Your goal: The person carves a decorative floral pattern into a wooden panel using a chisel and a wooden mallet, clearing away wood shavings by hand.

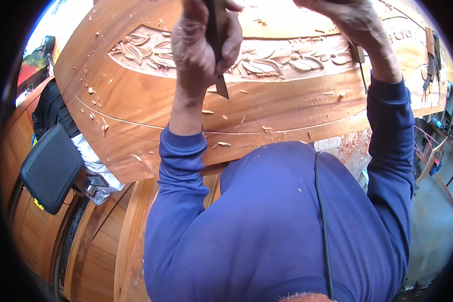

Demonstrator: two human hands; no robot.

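Observation:
In my left hand (199,50) is a long, flat, dark tool (219,83), held upright in the picture over a wooden panel (267,108). The panel has a carved band of flowers and leaves (302,60), scattered with pale shavings. My right hand (355,25) is at the top edge over the panel's upper right; its fingertips are cut off, so what they hold is hidden. A chisel-like tool (358,55) lies on the carving just beneath it.
Several tools (431,63) lie at the panel's right end. At left are a black padded seat (50,168), dark cloth (48,105) and wooden boards (105,236). Assorted scraps (435,158) clutter the right side below the panel.

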